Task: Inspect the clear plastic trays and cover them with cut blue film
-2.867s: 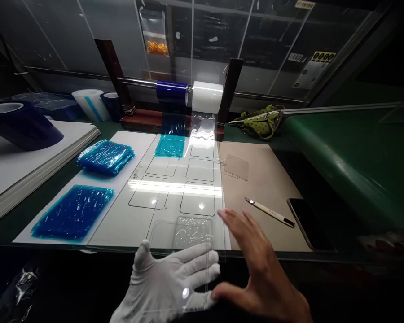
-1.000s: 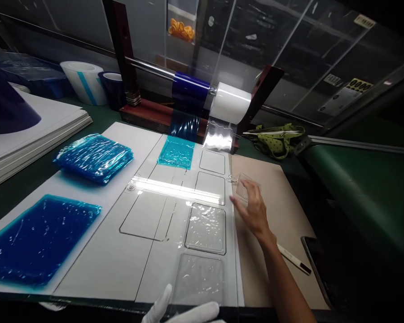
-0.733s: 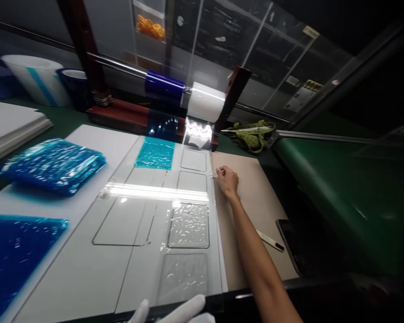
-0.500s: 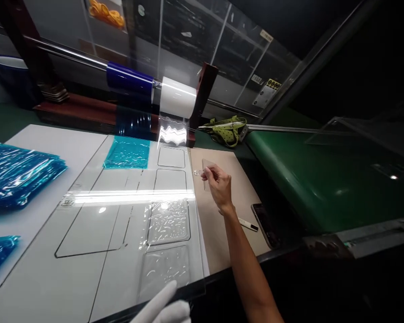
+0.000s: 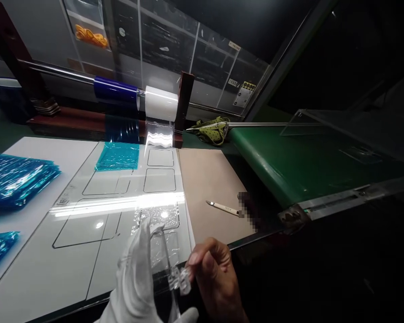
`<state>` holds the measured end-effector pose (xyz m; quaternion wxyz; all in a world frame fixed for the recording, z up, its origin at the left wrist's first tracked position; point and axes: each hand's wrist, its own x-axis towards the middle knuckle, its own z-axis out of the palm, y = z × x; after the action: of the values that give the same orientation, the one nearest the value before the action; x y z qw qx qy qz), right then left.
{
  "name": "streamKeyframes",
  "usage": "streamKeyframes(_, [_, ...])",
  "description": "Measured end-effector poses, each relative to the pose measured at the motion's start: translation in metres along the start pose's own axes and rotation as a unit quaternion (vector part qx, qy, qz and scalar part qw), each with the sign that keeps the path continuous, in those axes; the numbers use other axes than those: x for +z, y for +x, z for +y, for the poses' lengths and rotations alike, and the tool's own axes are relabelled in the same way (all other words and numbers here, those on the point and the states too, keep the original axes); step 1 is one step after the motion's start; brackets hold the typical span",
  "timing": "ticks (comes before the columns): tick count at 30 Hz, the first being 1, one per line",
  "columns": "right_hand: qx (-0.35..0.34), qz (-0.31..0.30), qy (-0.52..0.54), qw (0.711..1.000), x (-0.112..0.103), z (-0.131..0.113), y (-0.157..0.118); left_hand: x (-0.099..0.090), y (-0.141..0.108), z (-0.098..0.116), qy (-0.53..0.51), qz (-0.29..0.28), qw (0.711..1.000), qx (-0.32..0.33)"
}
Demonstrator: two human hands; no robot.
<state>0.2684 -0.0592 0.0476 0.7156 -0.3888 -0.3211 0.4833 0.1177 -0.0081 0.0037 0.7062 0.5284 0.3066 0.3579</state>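
In my white-gloved left hand (image 5: 138,273), near the front edge, a thin clear plastic panel (image 5: 166,251) is held nearly edge-on between fingers and thumb. Small clear lumpy plastic pieces (image 5: 180,279) show at its right side. My bare right hand (image 5: 215,280) is closed, thumb and fingertips pinched at these pieces; the exact contact is hard to see. A craft knife (image 5: 224,208) with a pale handle lies on the brown board (image 5: 202,175) beyond my right hand. Clear film sheets (image 5: 164,213) lie on the marked white board (image 5: 77,273) behind the glove.
Blue film stacks (image 5: 20,177) lie at left. A blue film roll (image 5: 116,93) and a clear film roll (image 5: 161,103) hang on a rod, their ends reaching the board. A green conveyor belt (image 5: 276,157) runs at right; a green dotted pouch (image 5: 210,131) is behind.
My right hand has come back from the brown board toward me with the clear panel. My left hand has risen into view and now holds the panel. The craft knife is uncovered.
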Motion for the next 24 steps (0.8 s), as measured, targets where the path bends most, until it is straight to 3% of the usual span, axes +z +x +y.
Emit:
streamKeyframes(3, [-0.069,0.082,-0.153,0.982,-0.020,-0.009,0.000,0.008,-0.001,0.005,0.160,0.038,0.979,0.125])
streamKeyframes(5, [-0.105,0.135,-0.290,0.942,-0.033,-0.016,0.001,0.014,0.001,0.006,0.299,0.063,0.932,0.195])
streamKeyframes(7, [-0.072,0.117,-0.359,0.923,-0.040,-0.018,0.001,0.019,0.004,0.006,0.402,0.080,0.886,0.219])
streamKeyframes(10, [0.025,0.030,-0.361,0.932,-0.039,-0.016,0.000,0.021,0.009,0.006,0.460,0.085,0.856,0.221])
streamKeyframes(12, [0.051,0.005,-0.360,0.932,-0.034,-0.012,0.000,0.019,0.011,0.009,0.514,0.079,0.826,0.219])
streamKeyframes(15, [0.036,-0.014,-0.389,0.920,-0.028,-0.006,0.003,0.016,0.011,0.019,0.616,0.069,0.769,0.156])
streamKeyframes(18, [-0.014,-0.027,-0.454,0.890,-0.025,-0.003,0.007,0.020,0.009,0.034,0.672,0.064,0.732,0.094])
streamKeyframes(20, [-0.097,-0.043,-0.524,0.845,-0.021,-0.003,0.008,0.025,0.008,0.043,0.708,0.055,0.701,0.070])
streamKeyframes(22, [-0.208,-0.066,-0.606,0.765,-0.013,-0.005,0.008,0.031,0.010,0.049,0.750,0.035,0.659,0.045])
streamKeyframes(24, [-0.293,-0.083,-0.669,0.678,-0.005,-0.006,0.006,0.036,0.011,0.052,0.755,0.031,0.653,0.045])
